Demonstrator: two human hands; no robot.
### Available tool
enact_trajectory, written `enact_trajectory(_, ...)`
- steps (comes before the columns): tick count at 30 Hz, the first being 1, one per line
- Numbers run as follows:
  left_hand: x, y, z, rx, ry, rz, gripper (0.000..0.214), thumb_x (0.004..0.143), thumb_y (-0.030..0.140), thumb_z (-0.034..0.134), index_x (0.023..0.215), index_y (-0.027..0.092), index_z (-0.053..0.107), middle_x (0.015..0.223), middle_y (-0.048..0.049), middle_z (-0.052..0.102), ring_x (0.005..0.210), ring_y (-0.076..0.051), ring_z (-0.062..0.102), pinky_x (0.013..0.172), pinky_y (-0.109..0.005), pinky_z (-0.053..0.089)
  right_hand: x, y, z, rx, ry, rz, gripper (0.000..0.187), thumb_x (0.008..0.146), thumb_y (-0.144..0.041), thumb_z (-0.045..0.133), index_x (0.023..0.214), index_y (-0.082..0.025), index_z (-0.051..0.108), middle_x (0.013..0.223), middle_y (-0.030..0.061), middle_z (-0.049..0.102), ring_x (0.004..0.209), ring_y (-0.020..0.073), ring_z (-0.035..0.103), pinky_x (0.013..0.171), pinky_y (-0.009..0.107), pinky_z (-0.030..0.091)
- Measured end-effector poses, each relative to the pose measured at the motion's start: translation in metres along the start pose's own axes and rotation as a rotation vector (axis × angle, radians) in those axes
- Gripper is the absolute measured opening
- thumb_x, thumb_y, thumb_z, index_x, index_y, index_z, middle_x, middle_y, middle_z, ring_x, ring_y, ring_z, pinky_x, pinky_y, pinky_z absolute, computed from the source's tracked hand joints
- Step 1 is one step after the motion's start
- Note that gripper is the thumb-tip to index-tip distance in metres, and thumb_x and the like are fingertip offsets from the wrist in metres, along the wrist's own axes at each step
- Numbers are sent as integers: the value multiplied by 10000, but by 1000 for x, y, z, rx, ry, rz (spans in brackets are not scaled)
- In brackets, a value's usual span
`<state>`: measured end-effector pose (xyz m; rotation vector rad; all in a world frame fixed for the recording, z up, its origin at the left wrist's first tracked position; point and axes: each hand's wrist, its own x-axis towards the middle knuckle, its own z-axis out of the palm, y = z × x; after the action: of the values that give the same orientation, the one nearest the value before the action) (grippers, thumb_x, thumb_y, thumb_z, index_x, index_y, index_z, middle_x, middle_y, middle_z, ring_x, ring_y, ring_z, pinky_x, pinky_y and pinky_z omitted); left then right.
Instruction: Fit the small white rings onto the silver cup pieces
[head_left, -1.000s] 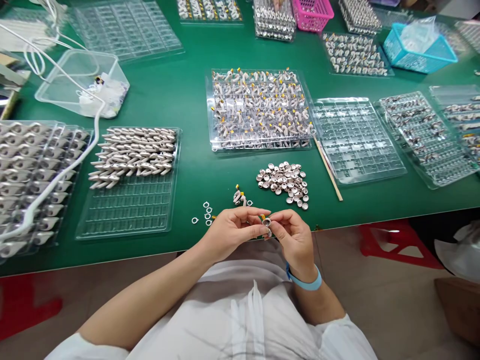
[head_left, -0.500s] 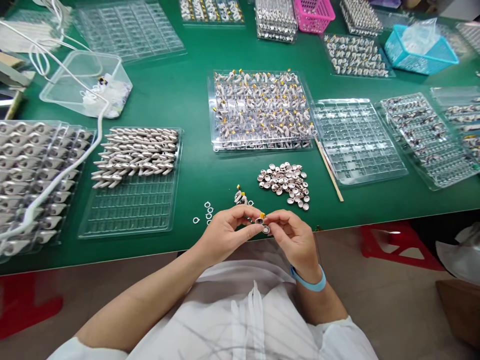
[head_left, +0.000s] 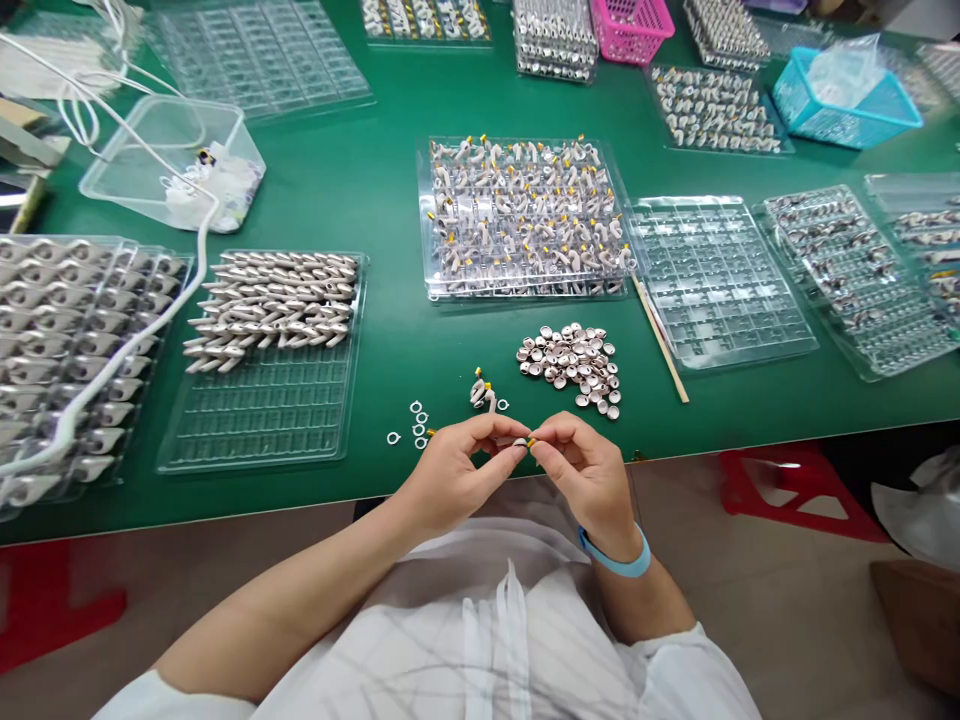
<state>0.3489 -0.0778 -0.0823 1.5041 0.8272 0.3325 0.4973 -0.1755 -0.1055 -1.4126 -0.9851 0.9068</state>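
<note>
Close to the table's front edge, my left hand (head_left: 461,465) pinches a small round grey part (head_left: 520,443) between thumb and fingertips. My right hand (head_left: 586,475) is closed on the yellow tab (head_left: 532,441) at that part's right side, and its fingertips nearly meet the left ones. Fingers cover most of the part. Just beyond the hands lie a few small curved grey pieces with yellow tabs (head_left: 478,390). Several thin white rings (head_left: 420,418) are spread left of them. A heap of small grey round caps (head_left: 574,362) sits to the right.
A clear tray of curved pieces (head_left: 525,220) stands mid-table. Trays of grey shells (head_left: 277,310) are at left, crossed by a white cable (head_left: 135,340). A thin wooden stick (head_left: 661,345) lies beside a clear tray (head_left: 724,285). Pink (head_left: 634,30) and blue baskets (head_left: 844,110) stand behind.
The part between my fingertips has turned, and its yellow tab now points toward my right hand. The second round piece seen below it is now out of sight. Both hands stay in place.
</note>
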Motion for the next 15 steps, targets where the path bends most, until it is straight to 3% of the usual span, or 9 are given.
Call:
enact_trajectory(6, 1, -6, 7, -35, 100, -31, 189, 831, 296, 645, 954, 164, 701, 885, -55, 717, 800, -177, 662, 747, -280, 534, -7, 6, 8, -44, 52, -68, 40, 908, -238, 624, 919, -225, 660, 863, 32, 619, 768, 159, 603, 652, 280, 510)
enact_trajectory(11, 4, -5, 12, -230, 150, -88, 211, 776, 280, 697, 946, 159, 670, 878, -50, 708, 830, -180, 673, 758, -281, 556, -8, 7, 9, -142, 62, -178, 83, 914, -197, 603, 965, -235, 656, 889, 43, 642, 808, 176, 624, 670, 297, 525)
enact_trajectory(15, 6, -2, 8, -363, 82, -160, 246, 743, 280, 750, 933, 142, 676, 825, -38, 706, 769, -160, 669, 714, -271, 567, -5, 5, 4, -188, 33, -199, 123, 923, -156, 583, 980, -232, 661, 892, 37, 651, 792, 161, 620, 676, 289, 519)
